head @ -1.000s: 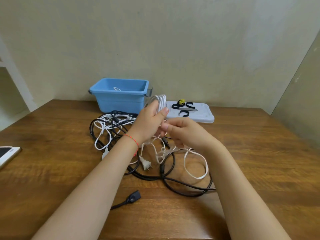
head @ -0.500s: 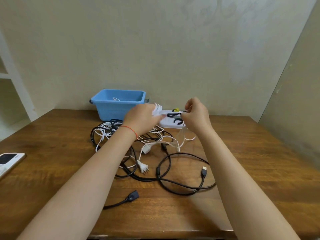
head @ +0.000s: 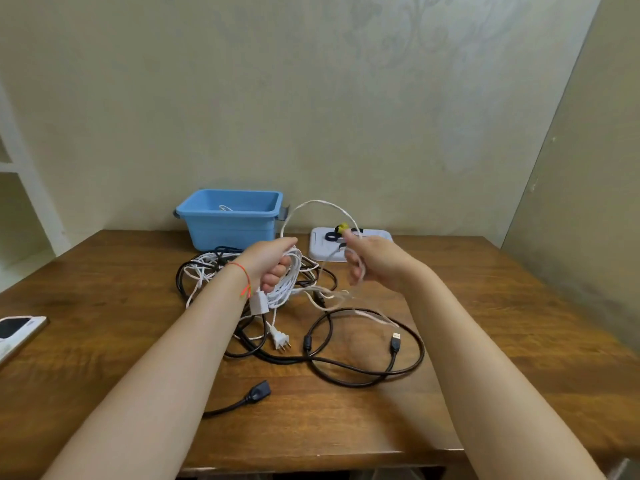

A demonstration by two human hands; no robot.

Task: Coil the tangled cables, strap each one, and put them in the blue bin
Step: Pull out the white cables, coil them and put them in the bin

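White cable [head: 289, 285] is partly coiled in the left hand [head: 273, 263], which grips the loops, while the right hand [head: 367, 261] pinches the free arc. Unstrapped still; black cables [head: 363, 362] lie tangled on the table [head: 104, 271], and the blue bin [head: 230, 220] seems to hold one cable.

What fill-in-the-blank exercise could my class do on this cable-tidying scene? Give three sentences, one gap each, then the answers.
1. The left hand grips a coil of ____ cable.
2. The bin at the back of the table is ____ in colour.
3. The right hand feeds a loop of the same cable that arches above the ____ tray holding the straps.

Missing words: white; blue; white
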